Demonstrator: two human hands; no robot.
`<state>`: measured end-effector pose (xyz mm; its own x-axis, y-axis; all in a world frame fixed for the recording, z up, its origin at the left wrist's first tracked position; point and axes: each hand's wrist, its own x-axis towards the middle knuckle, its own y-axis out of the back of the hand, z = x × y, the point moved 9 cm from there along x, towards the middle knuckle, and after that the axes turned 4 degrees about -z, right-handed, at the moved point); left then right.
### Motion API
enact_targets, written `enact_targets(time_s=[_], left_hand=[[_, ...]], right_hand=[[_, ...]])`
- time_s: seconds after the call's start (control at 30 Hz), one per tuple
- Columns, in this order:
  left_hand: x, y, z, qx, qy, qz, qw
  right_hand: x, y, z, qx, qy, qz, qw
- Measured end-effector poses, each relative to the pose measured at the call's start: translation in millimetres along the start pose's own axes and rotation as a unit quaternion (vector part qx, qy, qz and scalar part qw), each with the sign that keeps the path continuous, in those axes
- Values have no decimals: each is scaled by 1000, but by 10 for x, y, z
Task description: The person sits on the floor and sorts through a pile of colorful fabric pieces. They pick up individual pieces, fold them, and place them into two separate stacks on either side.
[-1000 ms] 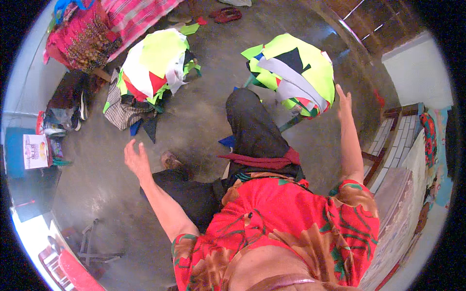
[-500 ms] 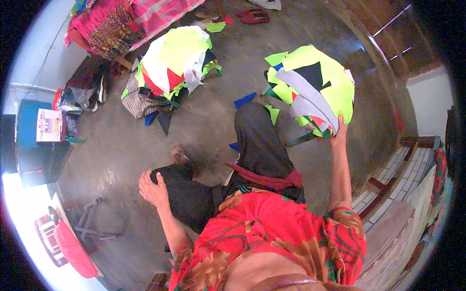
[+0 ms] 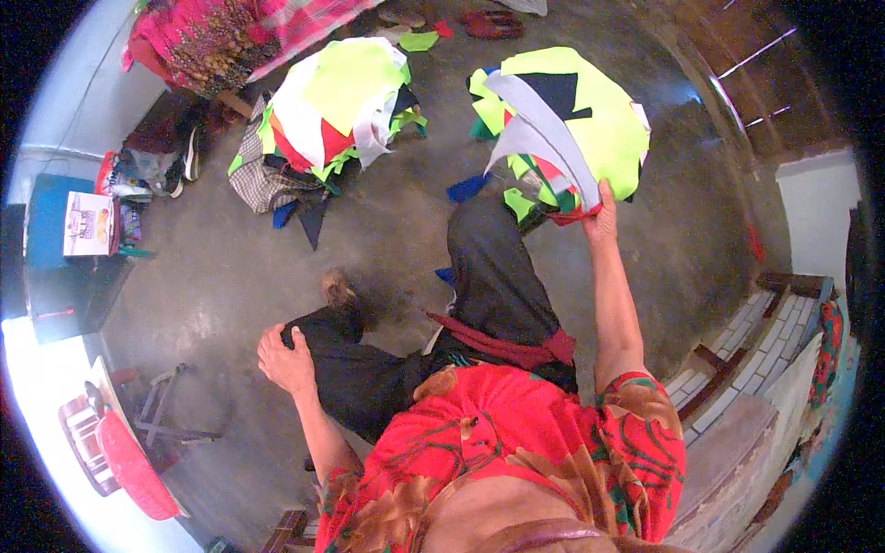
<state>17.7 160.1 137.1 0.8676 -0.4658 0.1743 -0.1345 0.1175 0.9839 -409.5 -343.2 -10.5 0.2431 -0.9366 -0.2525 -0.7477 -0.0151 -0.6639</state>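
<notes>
My left hand rests on my left knee in dark trousers, fingers apart and holding nothing. Out to the front right, my right hand is closed on the near edge of a heap of fabric scraps, by the end of a grey strip. Neon yellow pieces cover most of this heap, with black, red, white and green among them. The fingertips are partly hidden by the cloth. A second heap of scraps, neon yellow, white and red, lies farther left over checked cloth.
Blue scraps and a neon green scrap lie on the grey floor near my right knee. A blue cabinet with a white box stands at left. A red chair is lower left, a wooden bench frame at right.
My right hand and the right heap of scraps have shifted up and left, and the grey strip's free end now hangs out to the left. My left hand stays on the knee.
</notes>
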Motion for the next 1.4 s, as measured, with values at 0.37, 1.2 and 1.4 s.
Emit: enact_targets(time_s=[0.37, 1.2, 1.4], left_hand=[[205, -80, 77, -2, 17, -25, 1000], [517, -206, 166, -39, 18, -72, 997], [482, -186, 174, -20, 22, -82, 996]], right_hand=[[1615, -1019, 651, 53, 3, -83, 995], [2444, -1966, 1529, -87, -103, -192, 972], [2044, -132, 1482, -597, -87, -45, 796]])
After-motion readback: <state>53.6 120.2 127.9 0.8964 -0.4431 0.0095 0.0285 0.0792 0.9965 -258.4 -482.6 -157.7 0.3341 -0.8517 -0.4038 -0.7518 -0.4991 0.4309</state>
